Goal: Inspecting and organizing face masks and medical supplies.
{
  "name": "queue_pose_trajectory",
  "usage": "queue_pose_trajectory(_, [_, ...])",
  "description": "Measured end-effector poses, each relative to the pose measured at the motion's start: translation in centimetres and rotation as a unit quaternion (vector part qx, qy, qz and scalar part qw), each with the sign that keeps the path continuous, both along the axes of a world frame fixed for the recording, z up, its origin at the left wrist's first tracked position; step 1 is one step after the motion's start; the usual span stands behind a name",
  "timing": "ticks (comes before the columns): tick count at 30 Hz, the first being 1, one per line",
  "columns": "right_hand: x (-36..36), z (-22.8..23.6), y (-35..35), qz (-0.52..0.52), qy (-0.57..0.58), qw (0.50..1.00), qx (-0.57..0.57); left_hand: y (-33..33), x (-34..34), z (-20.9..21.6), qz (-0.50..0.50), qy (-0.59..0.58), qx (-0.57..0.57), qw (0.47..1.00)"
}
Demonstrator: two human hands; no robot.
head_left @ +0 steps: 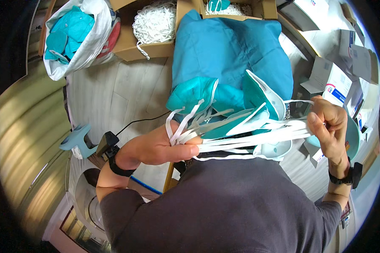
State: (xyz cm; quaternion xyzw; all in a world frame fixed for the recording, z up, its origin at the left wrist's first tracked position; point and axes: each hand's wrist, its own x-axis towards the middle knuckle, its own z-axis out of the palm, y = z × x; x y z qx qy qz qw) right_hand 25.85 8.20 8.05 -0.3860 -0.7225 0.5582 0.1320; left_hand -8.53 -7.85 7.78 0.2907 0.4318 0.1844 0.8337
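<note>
Several teal cup-shaped face masks (192, 93) with white inner sides lie bunched in front of my body, over the near end of a blue cloth. White flat straps (257, 137) run from them and stretch sideways between my hands. My left hand (160, 147) is closed round the bundle of straps, thumb pointing right, with loose loops standing up above the fingers. At the right, my right hand (330, 126) pinches the other end of the straps, fingers curled. One thinner strap leads from a tilted mask (261, 95) to this hand. The straps partly cover the lower masks.
Beyond the blue cloth (232, 46) stand an open cardboard box (156, 51) with piled white straps (154, 23) and another box (270, 9). A white bag (82, 65) of teal masks is far left. White cartons (335, 84) crowd the right; a black cable (141, 121) crosses the left.
</note>
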Motion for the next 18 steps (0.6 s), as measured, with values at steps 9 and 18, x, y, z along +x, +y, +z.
queue_pose_trajectory(9, [0.7, -2.5, -0.3, -0.083, -0.014, 0.995, -0.047, -1.0, -1.2, -2.1, 0.039, -0.001, 0.001, 0.999])
queue_pose_trajectory(18, [-5.6, -3.8, -3.0, 0.060, 0.054, 0.997, 0.017, 2.6, 3.7, -2.6, 0.050, -0.071, 0.047, 0.995])
